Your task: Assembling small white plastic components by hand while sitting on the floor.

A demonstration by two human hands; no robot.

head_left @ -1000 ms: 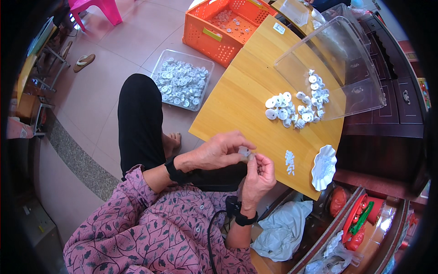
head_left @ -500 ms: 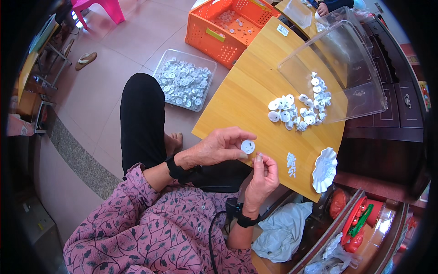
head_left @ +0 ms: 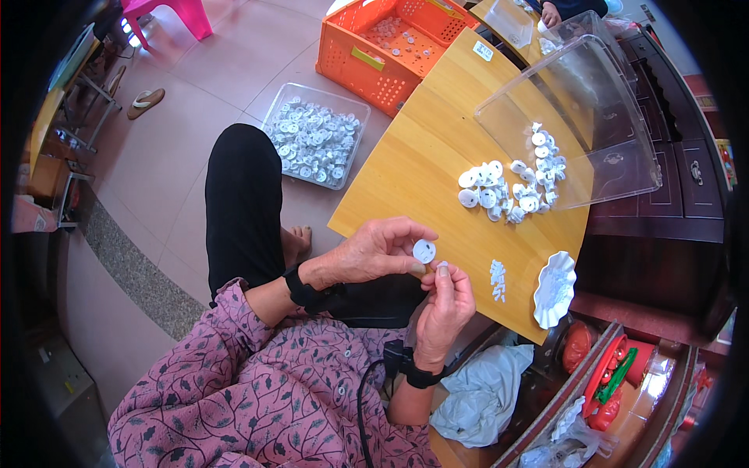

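Note:
My left hand (head_left: 370, 251) is closed, pinching a round white plastic disc (head_left: 424, 250) with small dark slots between thumb and fingers, above the table's near edge. Just below the disc, my right hand (head_left: 449, 300) is closed, thumb and fingertips pressed together. A speck of white shows at its tips, too small to name. To its right on the wooden table (head_left: 406, 156) lies a little heap of small white slivers (head_left: 498, 281). Farther back is a cluster of similar round white pieces (head_left: 491, 191), some with stems showing.
A white scalloped dish (head_left: 555, 290) stands at the table's right. A clear bin (head_left: 624, 168) lies tipped behind the cluster. On the floor are a clear box of white pieces (head_left: 312, 140) and an orange crate (head_left: 367, 70). Another person's hand (head_left: 551, 14) shows at the far table.
My right hand has shifted slightly left and up, bringing its fingertips closer to the disc. My left hand holds the disc in nearly the same place.

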